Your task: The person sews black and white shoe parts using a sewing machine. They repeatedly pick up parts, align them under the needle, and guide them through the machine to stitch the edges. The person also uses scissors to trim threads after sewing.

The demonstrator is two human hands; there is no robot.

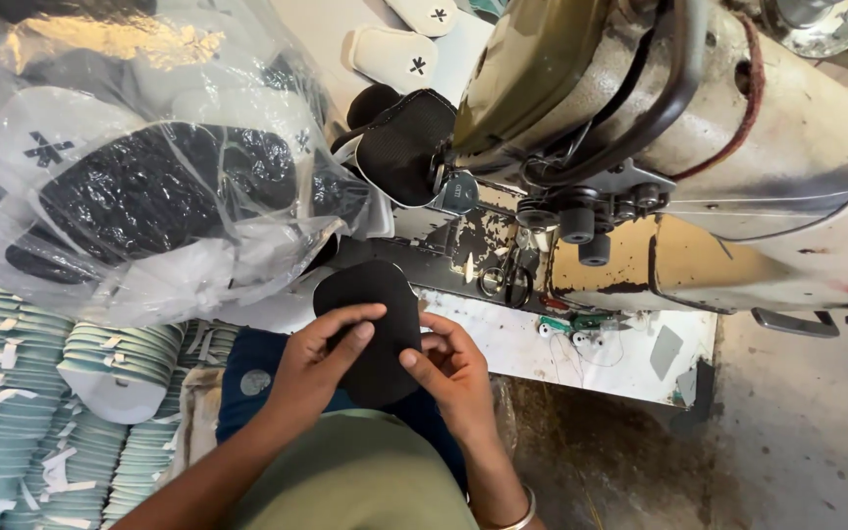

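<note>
Worn and paint-chipped, the white worktop carries a large old cream-and-olive industrial sewing machine that fills the upper right of the view. Near its needle end sits a stitched black mesh shoe-upper piece with white edging. A small pair of metal thread scissors lies on the worktop just below the machine head, with a few green-and-white bobbins close by.

Low in the middle, both hands hold a flat black oval fabric piece between them, just in front of the worktop's near edge. The left hand lies on the piece's left side with its fingers curled over the face, pinching it. The right hand grips the right edge between thumb and fingertips; a silver metal bangle circles that wrist.

To the left, a clear plastic bag of black and white shoe parts rests above stacks of pale green curved sole pieces.
</note>
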